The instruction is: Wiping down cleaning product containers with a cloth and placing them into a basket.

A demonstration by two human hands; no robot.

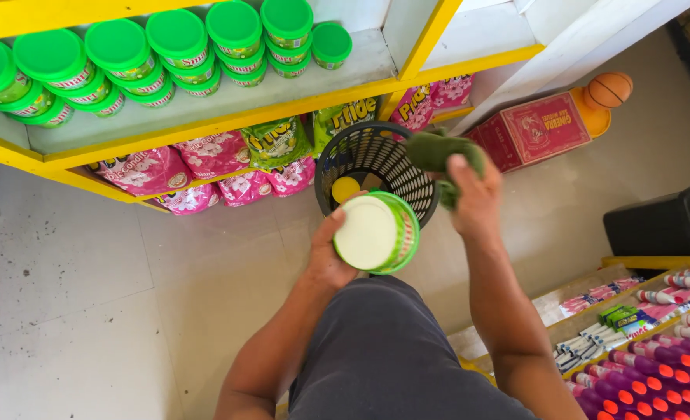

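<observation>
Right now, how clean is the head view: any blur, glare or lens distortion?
Head view: evenly daylit and mostly sharp; the left hand holds a round green-rimmed tub, its pale base crisp. The right hand gripping a dark green cloth looks slightly soft. Wide-angle bending shows in the yellow shelf edge. Soft shadows, no harsh glare on the grey tiled floor.

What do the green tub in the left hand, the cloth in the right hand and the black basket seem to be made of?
Green tub: likely plastic, smooth with a pale matte base. Cloth: soft dull-green fabric, crumpled. Black basket: probably moulded plastic, open lattice wall.
</observation>
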